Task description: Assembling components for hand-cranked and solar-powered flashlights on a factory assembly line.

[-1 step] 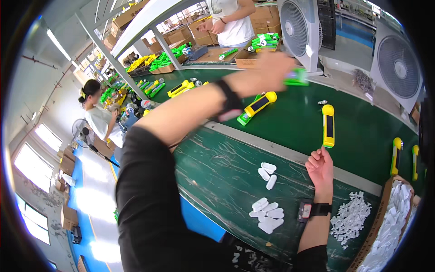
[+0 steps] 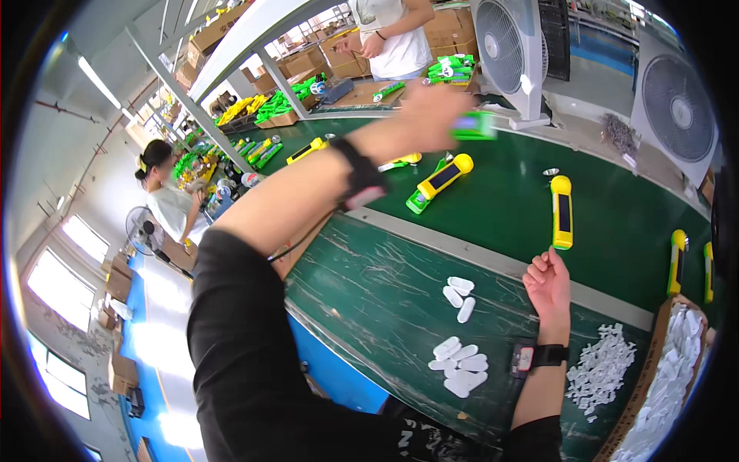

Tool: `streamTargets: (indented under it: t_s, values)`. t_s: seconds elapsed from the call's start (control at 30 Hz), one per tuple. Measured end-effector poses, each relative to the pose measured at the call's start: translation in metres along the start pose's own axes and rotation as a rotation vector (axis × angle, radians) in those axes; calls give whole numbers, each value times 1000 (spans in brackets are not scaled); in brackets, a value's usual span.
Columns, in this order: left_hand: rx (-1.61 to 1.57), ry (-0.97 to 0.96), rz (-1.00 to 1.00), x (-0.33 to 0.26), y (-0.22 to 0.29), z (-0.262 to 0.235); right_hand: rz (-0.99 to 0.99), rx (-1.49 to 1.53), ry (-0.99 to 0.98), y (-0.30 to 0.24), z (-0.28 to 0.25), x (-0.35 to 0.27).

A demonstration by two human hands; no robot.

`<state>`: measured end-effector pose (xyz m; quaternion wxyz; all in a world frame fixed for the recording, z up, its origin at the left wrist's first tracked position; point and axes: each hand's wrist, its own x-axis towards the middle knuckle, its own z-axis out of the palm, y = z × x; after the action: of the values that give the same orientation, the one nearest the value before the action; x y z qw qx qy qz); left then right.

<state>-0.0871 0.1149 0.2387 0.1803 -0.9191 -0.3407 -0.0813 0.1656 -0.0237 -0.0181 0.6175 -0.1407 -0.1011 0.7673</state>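
My left hand, smeared by motion, reaches across the green belt. A blurred green piece sticks out at its fingertips; I cannot make out its kind. My right hand has its fingers curled, with nothing visible in them. Its raised fingertip meets the lower end of a yellow flashlight with a dark panel, which lies on the belt. A small silvery cup is just beyond that flashlight's head. Under my left forearm lies another yellow flashlight, partly over a green piece.
On the near worktop are white oval covers, a pile of small white parts and a carton of white pieces. More yellow flashlights are at right. Fans and a co-worker stand across the belt; another person is at left.
My left hand has moved left over the belt, the green piece going with it. The view has shifted slightly. My right hand stays at the flashlight's end.
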Motion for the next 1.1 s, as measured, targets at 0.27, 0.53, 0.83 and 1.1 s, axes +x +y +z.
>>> streamTargets:
  t_s: [0.27, 0.53, 0.83, 1.1]
  values:
    - [478, -325, -152, -228, -172, 8, -128, -172, 131, 13, -4, 13]
    - [498, -411, -255, -308, -217, 92, -218, -226, 112, 15, 1, 3]
    - [404, -281, -276, -294, -240, 123, -243, -283, 148, 18, 6, 0]
    - [250, -200, -219, -306, -222, 130, -244, -297, 141, 18, 4, 1]
